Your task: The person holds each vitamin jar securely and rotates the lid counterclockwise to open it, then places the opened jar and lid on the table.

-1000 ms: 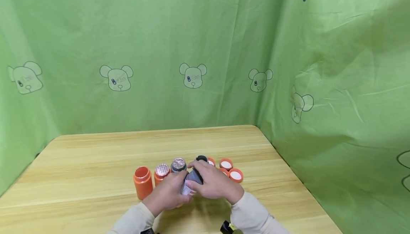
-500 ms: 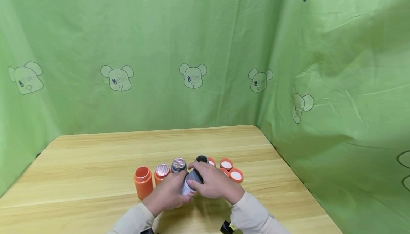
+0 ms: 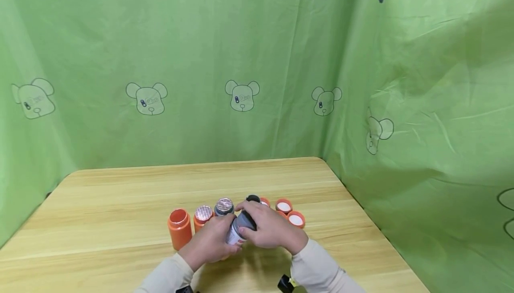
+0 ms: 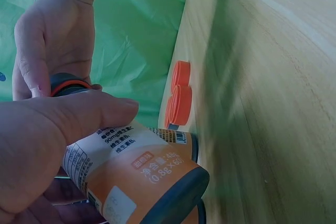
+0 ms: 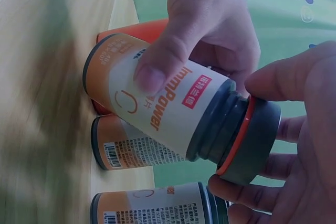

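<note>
Tilted in the middle of the group is a supplement bottle point(image 3: 235, 236) with a white and orange label. My left hand point(image 3: 210, 241) grips its body, the thumb lying across the label point(image 5: 173, 95). The fingers and thumb of my right hand point(image 3: 271, 228) pinch the dark grey cap point(image 5: 257, 142), which has an orange rim. In the right wrist view the cap sits at the bottle's mouth, with the ridged neck point(image 5: 218, 124) showing below it. Whether cap and neck are still joined cannot be told.
Left of the hands stand an open orange bottle point(image 3: 180, 230), a foil-sealed orange bottle point(image 3: 203, 213) and a foil-sealed grey bottle point(image 3: 224, 205). A dark-topped bottle point(image 3: 253, 198) is partly hidden behind my right hand. Several orange caps point(image 3: 296, 219) lie at right on the wooden table point(image 3: 120, 204).
My right hand and the cap have shifted very slightly to the right. The left hand and the standing bottles look unmoved.
</note>
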Demonstrator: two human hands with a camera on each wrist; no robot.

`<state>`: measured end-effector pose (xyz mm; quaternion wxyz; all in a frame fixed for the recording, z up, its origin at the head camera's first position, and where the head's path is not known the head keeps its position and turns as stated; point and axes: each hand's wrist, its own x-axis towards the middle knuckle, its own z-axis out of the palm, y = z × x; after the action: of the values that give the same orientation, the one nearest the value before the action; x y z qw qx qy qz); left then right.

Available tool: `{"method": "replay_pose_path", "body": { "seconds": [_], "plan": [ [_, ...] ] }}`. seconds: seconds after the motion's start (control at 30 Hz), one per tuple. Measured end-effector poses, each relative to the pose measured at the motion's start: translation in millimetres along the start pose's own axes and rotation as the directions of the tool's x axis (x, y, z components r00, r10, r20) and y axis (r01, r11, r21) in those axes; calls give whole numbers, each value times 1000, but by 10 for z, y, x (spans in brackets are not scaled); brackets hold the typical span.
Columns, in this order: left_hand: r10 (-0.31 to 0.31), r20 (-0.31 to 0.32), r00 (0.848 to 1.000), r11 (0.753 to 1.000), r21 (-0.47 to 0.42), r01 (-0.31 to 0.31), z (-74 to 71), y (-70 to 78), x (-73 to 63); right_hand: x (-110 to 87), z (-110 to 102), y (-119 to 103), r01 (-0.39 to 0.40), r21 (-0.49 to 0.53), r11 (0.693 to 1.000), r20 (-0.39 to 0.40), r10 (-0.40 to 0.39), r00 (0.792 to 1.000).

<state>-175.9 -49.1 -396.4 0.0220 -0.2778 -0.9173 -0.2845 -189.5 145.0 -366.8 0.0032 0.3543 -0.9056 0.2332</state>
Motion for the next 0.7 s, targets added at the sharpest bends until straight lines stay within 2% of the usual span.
{"method": "replay_pose_path", "body": {
  "seconds": [0.17, 0.3, 0.5, 0.6, 0.7],
  "plan": [
    [-2, 0, 1000, 1000, 5, 2, -11, -4, 3, 9, -24, 6, 19, -12, 1000, -21, -19, 1000],
    [19, -21, 1000, 1000, 10, -19, -20, -4, -9, 15, -46, 17, 39, -4, 999, -50, -39, 998],
    [53, -65, 996, 999, 2, -53, -39, 14, -46, -9, -133, 31, 82, 113, 990, -129, -67, 989],
    [52, -68, 996, 997, -57, -56, -104, 70, -80, -26, -196, 59, 134, 187, 973, -205, -95, 974],
    [51, -92, 994, 992, -109, -61, -215, 143, -111, -23, -244, 121, 205, 224, 953, -326, -125, 937]
  ]
}}
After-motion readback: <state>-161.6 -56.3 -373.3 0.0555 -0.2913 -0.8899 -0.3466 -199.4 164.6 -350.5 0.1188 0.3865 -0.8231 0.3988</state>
